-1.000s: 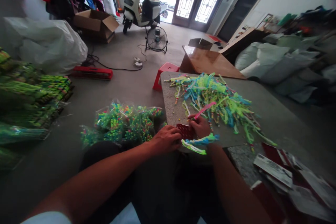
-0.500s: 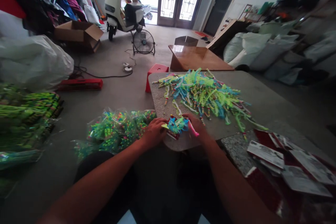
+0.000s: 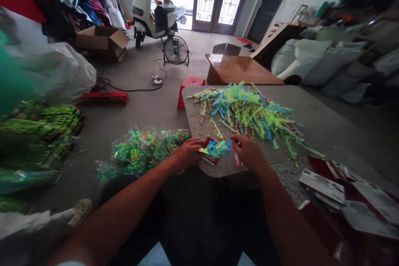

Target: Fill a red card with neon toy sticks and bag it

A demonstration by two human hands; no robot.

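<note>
A short bundle of blue and yellow-green ribbon [image 3: 218, 148] lies across a dark red card [image 3: 212, 160] at the near corner of the grey table [image 3: 196, 122]. From the left, my left hand [image 3: 189, 153] has its fingers closed on the ribbon's end and the card's edge. My right hand [image 3: 247, 151] is just right of the bundle, fingers curled in a pinch close to the blue ribbon tips; what they hold is hidden. Below those fingers hangs a pink strip [image 3: 237, 159]. Beyond both hands spreads a heap of ribboned sticks [image 3: 249, 110].
Plastic-bagged colourful bundles [image 3: 140, 151] stand left of the table. Dark red and white cards [image 3: 322, 185] lie at right. A red stool [image 3: 188, 87], a floor fan [image 3: 176, 50] and a scooter [image 3: 149, 12] stand farther off. A person's shoe [image 3: 81, 212] shows at lower left.
My right hand has moved right, away from the ribbon bundle, while my left hand stays at its left end. A person's shoe and a blurred green shape have appeared at left.
</note>
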